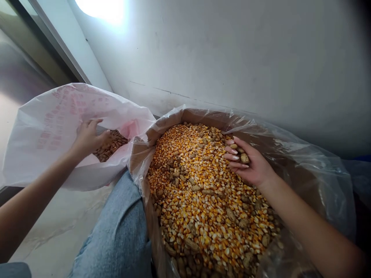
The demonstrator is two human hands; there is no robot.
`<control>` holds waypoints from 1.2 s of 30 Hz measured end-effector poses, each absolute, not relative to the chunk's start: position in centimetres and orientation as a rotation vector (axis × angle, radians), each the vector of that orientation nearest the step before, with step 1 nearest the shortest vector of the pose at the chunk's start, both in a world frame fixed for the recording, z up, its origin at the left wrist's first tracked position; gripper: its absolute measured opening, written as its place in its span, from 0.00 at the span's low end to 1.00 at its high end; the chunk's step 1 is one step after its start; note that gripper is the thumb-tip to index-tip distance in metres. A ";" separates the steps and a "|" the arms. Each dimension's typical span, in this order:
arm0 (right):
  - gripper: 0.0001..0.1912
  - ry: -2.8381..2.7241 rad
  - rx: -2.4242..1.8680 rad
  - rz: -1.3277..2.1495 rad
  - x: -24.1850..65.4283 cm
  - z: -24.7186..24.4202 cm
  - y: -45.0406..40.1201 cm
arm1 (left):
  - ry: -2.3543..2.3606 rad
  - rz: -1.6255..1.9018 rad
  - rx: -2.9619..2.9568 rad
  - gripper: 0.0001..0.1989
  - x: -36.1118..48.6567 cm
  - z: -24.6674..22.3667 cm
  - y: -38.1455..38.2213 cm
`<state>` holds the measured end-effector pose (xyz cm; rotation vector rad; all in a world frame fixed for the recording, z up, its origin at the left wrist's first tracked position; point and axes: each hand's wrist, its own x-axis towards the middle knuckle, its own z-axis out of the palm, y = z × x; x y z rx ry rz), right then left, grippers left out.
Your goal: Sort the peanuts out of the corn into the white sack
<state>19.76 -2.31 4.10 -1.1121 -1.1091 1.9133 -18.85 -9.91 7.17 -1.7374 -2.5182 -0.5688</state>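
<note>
My right hand (246, 158) is over the right side of a cardboard box lined with clear plastic, its fingers curled around a few unshelled peanuts (244, 158). Below it spreads a heap of yellow corn kernels (208, 170) with peanuts in their shells (197, 188) scattered through it. On the left, my left hand (92, 135) is at the mouth of a white woven sack (37, 127) with red print. Its fingers are spread and nothing shows in them. Inside the sack lie many peanuts (111, 146), partly hidden by the sack's folds.
The box's plastic liner (327, 170) flares out to the right. A white wall (232, 58) stands behind the box. My leg in blue jeans (118, 231) is between the sack and the box. Pale floor (66, 220) shows beneath the sack.
</note>
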 end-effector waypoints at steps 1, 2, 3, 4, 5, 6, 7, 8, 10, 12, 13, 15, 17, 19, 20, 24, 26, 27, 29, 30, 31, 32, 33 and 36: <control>0.14 -1.125 -1.120 1.890 19.7 4.1 -2.3 | -2.433 -0.566 -1.736 0.20 -18.8 6.5 -10.6; 0.14 -1.139 -1.128 1.871 19.7 4.0 -2.4 | -2.357 -0.652 -1.752 0.19 -18.4 5.8 -11.4; 0.15 -1.148 -1.136 1.858 19.7 3.9 -2.4 | -2.305 -0.725 -1.820 0.18 -17.6 5.3 -12.2; 0.15 -1.149 -1.142 1.852 19.7 3.8 -2.5 | -2.243 -0.804 -1.935 0.17 -16.5 4.8 -13.1; 0.15 -1.138 -1.145 1.856 19.7 3.7 -2.5 | -2.149 -0.859 -2.076 0.16 -15.4 4.4 -13.8; 0.15 -1.114 -1.144 1.869 19.6 3.5 -2.6 | -2.049 -0.905 -2.194 0.14 -14.3 4.1 -14.4; 0.15 -1.079 -1.140 1.889 19.5 3.4 -2.7 | -1.998 -0.926 -2.292 0.13 -13.4 3.9 -14.9; 0.16 -1.042 -1.136 1.912 19.4 3.2 -2.7 | -1.964 -0.948 -2.372 0.12 -12.7 3.7 -15.2; 0.15 -0.985 -1.137 1.952 19.2 2.9 -2.9 | -1.965 -0.985 -2.440 0.11 -11.9 3.6 -15.0; 0.14 -0.959 -1.153 1.981 18.8 2.7 -3.0 | -1.974 -0.968 -2.516 0.10 -11.4 3.7 -14.1; 0.14 -0.950 -1.161 1.993 18.7 2.6 -3.1 | -1.959 -0.919 -2.600 0.09 -11.1 3.8 -13.4; 0.14 -0.932 -1.178 2.008 18.3 2.4 -3.1 | -1.867 -0.723 -2.872 0.08 -10.2 4.0 -11.7; 0.14 -0.935 -1.203 2.004 18.1 2.4 -3.2 | -1.749 -0.465 -3.103 0.06 -8.9 3.8 -9.8; 0.14 -0.938 -1.222 1.993 18.0 2.5 -3.1 | -1.656 -0.223 -3.213 0.05 -7.3 3.2 -8.1; 0.14 -0.931 -1.222 1.992 18.0 2.6 -3.1 | -1.610 -0.122 -3.233 0.06 -6.6 2.8 -7.3; 0.13 -0.836 -1.151 2.033 18.2 3.1 -3.0 | -1.390 0.185 -3.166 0.08 -5.2 1.2 -5.3; 0.13 -0.753 -1.083 2.078 18.3 3.3 -3.0 | -1.273 0.303 -3.112 0.10 -5.1 0.8 -4.9; 0.13 -0.710 -1.048 2.100 18.3 3.4 -3.0 | -1.226 0.348 -3.091 0.10 -5.2 0.8 -4.9; 0.12 -0.649 -1.000 2.136 18.4 3.6 -2.9 | -1.167 0.415 -3.052 0.12 -5.3 0.9 -4.9; 0.12 -0.632 -0.983 2.147 18.5 3.6 -2.9 | -1.147 0.435 -3.040 0.12 -5.3 0.9 -4.9; 0.12 -0.621 -0.970 2.156 18.5 3.7 -2.9 | -1.128 0.449 -3.034 0.12 -5.3 1.0 -4.9; 0.12 -0.610 -0.960 2.162 18.5 3.7 -2.9 | -1.113 0.458 -3.030 0.12 -5.3 1.0 -4.9; 0.12 -0.599 -0.952 2.166 18.6 3.8 -2.9 | -1.107 0.466 -3.029 0.12 -5.2 1.0 -4.9; 0.11 -0.576 -0.937 2.170 18.6 3.8 -2.9 | -1.164 0.483 -3.044 0.11 -5.1 1.0 -4.8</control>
